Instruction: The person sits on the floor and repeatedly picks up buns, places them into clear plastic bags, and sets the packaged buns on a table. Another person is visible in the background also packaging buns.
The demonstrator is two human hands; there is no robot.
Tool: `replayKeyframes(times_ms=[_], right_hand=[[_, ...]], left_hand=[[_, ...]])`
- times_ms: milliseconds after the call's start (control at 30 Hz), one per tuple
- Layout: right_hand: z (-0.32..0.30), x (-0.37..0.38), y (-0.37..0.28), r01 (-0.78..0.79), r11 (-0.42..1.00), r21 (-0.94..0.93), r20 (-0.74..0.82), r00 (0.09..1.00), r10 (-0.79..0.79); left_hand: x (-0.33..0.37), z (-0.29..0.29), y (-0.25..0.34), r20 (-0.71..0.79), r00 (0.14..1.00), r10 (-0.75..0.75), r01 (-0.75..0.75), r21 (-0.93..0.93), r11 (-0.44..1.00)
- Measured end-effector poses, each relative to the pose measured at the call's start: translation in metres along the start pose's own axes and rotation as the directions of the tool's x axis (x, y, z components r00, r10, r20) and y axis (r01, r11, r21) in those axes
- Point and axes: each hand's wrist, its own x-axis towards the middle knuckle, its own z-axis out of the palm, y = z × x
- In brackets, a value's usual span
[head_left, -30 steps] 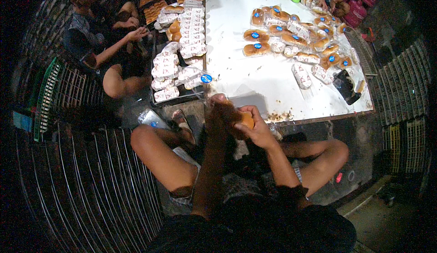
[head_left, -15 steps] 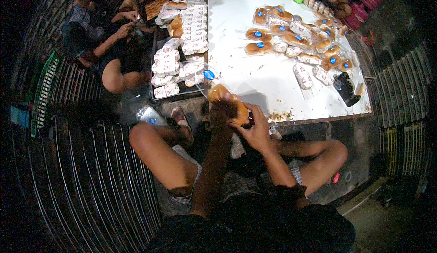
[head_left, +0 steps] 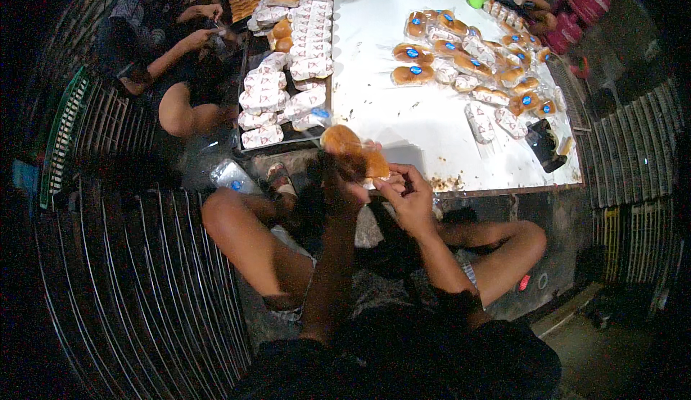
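I sit cross-legged at the near edge of a low white table [head_left: 403,123]. My left hand [head_left: 338,188] and my right hand [head_left: 409,197] are raised together over that edge. Between them they hold a golden-brown bread roll [head_left: 354,154] in a clear plastic wrapper. The left hand grips it from below on the left. The right hand's fingers pinch the wrapper at its right end. A heap of wrapped rolls with round blue labels [head_left: 468,65] lies on the far right part of the table.
A dark tray [head_left: 284,62] left of the table holds rows of white-wrapped rolls and some bare rolls. Another person [head_left: 169,62] sits beyond it. A black object [head_left: 545,144] lies near the table's right edge. Wire racks [head_left: 144,285] lie on my left.
Both hands have risen and moved forward with the roll, from below the table's edge up over it. The view has tilted a little toward the table.
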Motion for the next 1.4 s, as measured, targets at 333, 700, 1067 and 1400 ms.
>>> replayKeyframes(times_ms=[333,700,1067,1400], right_hand=[[0.021,-0.001,-0.003,0.162,0.966,-0.201,-0.036,0.984,-0.173],[-0.023,0.075,0.002,0.340,0.788,-0.513,0.130,0.938,-0.320],[-0.114,0.137,0.010,0.229,0.775,-0.590,-0.356,0.787,-0.504],[-0.040,0.055,0.174,0.366,0.370,-0.854,0.307,0.928,-0.211]], left_hand=[[0.013,-0.028,-0.011,0.037,0.980,-0.198,0.201,-0.206,0.958],[-0.021,0.047,-0.042,-0.310,0.921,-0.237,0.357,0.427,0.831],[0.005,-0.018,0.005,-0.179,0.977,0.120,0.036,0.683,0.730],[0.006,-0.035,-0.009,-0.481,0.857,0.182,0.157,0.582,0.798]])
